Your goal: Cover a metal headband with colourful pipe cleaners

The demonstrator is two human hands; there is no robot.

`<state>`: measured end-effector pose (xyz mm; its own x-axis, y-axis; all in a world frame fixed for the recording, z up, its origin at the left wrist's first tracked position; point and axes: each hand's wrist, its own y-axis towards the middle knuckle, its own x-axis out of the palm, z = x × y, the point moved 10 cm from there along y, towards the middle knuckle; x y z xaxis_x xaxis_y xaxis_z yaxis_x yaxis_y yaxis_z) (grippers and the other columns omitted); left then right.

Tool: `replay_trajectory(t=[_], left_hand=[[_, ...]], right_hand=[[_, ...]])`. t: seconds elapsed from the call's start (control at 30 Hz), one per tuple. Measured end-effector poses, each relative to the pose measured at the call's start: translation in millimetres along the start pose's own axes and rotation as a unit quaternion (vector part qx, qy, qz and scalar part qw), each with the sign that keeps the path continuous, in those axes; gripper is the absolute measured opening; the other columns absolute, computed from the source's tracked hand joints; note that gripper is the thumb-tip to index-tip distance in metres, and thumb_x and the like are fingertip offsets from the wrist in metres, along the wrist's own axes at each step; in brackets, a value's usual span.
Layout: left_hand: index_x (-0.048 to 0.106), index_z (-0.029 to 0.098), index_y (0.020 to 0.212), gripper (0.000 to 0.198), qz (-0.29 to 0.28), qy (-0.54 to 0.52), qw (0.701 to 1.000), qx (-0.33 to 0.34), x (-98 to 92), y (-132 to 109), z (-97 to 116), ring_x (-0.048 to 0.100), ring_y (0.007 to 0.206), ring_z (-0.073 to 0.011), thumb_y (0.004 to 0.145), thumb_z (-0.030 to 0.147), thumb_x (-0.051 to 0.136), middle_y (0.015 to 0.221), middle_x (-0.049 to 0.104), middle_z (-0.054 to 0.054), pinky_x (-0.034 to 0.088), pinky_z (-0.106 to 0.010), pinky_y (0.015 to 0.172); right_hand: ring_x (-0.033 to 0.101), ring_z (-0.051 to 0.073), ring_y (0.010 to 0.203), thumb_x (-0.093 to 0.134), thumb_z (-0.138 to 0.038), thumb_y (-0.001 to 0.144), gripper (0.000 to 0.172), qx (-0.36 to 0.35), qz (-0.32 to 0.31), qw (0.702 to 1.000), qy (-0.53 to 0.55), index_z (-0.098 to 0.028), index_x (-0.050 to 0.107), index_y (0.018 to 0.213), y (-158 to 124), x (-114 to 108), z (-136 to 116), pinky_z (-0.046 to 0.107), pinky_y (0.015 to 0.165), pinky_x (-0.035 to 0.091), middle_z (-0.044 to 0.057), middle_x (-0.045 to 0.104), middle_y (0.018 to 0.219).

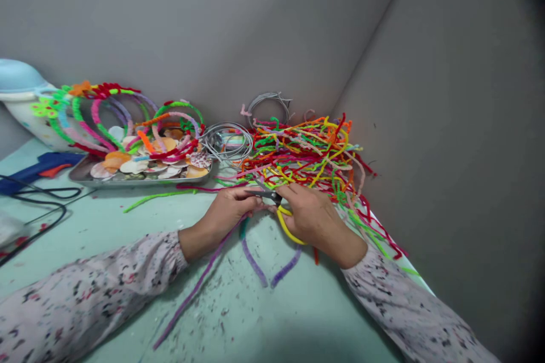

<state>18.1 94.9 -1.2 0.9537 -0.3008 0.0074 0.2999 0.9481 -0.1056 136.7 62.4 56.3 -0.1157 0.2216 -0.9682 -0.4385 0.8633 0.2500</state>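
Observation:
My right hand [313, 215] is closed around a pair of scissors [286, 228] with yellow handles and dark blades. The blades point left, touching or very near the fingertips of my left hand [225, 210]. That hand is pinched on a purple pipe cleaner [193, 295], whose long tail hangs down to the left across the table. Below both hands shows a headband [254, 261] wrapped in purple with a teal stretch; its two ends nearly meet. My fingers hide its upper part and whatever lies between the blades.
Behind my hands is a heap of coloured pipe cleaners [306, 153], with coiled grey wire [227, 142] beside it. A metal tray [140, 183] holds shells and wrapped headbands [96, 119]. Farther left are a blue glue gun [25, 176], its black cord and a white bin [29, 119].

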Motion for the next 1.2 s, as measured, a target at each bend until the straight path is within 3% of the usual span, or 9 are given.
replay_trajectory(t=[0.23,0.4,0.5,0.63,0.87,1.07,1.2], left_hand=[[0.068,0.013,0.072,0.016,-0.009,0.011,1.0,0.009,0.4,-0.7,1.0,0.039,0.054,-0.0075,0.075,0.029,0.065,0.06,0.054,0.001,0.028,-0.022,0.051],[0.069,0.013,0.087,0.02,-0.003,-0.026,1.0,-0.013,-0.7,1.5,-5.5,0.044,0.057,-0.0077,0.074,0.028,0.067,0.068,0.06,-0.001,0.031,-0.021,0.053],[0.069,0.012,0.083,0.016,-0.001,-0.04,0.999,-0.012,-0.7,3.1,-6.6,0.044,0.056,-0.007,0.072,0.024,0.067,0.067,0.06,-0.001,0.033,-0.021,0.053],[0.07,0.013,0.095,0.026,0.013,-0.074,0.997,-0.032,-0.9,1.9,-7.5,0.043,0.052,-0.0066,0.07,0.016,0.064,0.063,0.06,0.0,0.033,-0.02,0.051],[0.071,0.016,0.098,0.028,0.012,-0.053,0.998,-0.019,-1.7,1.8,-6.4,0.042,0.053,-0.0068,0.071,0.022,0.068,0.063,0.06,0.001,0.032,-0.02,0.05],[0.072,0.014,0.076,0.01,0.006,-0.047,0.999,-0.012,-0.8,2.6,-6.8,0.046,0.056,-0.0084,0.07,0.021,0.067,0.062,0.06,0.0,0.036,-0.021,0.054],[0.073,0.014,0.078,0.012,0.01,-0.044,0.999,-0.014,-1.2,1.6,-6.6,0.046,0.056,-0.0086,0.07,0.021,0.068,0.059,0.057,0.001,0.036,-0.021,0.055]], right_hand=[[0.061,0.019,0.086,0.053,-0.026,0.086,0.021,0.005,0.0,0.998,0.062,-0.022,0.058,0.106,-0.4,5.2,4.6,0.027,0.07,0.038,0.005,0.066,0.094],[0.061,0.018,0.083,0.054,-0.041,0.088,0.03,0.028,0.03,0.991,0.124,-0.021,0.057,0.109,1.2,5.8,12.6,0.027,0.07,0.041,0.005,0.067,0.096],[0.06,0.021,0.091,0.059,-0.039,0.084,0.039,0.021,0.039,0.994,0.1,-0.02,0.054,0.117,1.1,5.0,11.2,0.03,0.078,0.043,0.007,0.064,0.104],[0.058,0.022,0.09,0.058,-0.033,0.083,0.036,0.009,0.033,0.998,0.053,-0.02,0.055,0.116,0.6,5.7,5.5,0.032,0.079,0.042,0.007,0.062,0.097],[0.057,0.021,0.085,0.058,-0.03,0.081,0.036,0.012,0.028,0.999,0.012,-0.021,0.055,0.115,0.4,3.8,3.7,0.031,0.074,0.041,0.005,0.061,0.093],[0.059,0.02,0.082,0.056,-0.03,0.083,0.03,0.015,0.014,1.0,0.013,-0.023,0.057,0.112,-0.5,2.7,3.3,0.029,0.071,0.04,0.005,0.063,0.093],[0.06,0.02,0.086,0.053,-0.037,0.088,0.026,0.014,0.014,0.999,0.037,-0.023,0.057,0.109,-1.1,2.3,3.4,0.029,0.072,0.041,0.006,0.065,0.095]])
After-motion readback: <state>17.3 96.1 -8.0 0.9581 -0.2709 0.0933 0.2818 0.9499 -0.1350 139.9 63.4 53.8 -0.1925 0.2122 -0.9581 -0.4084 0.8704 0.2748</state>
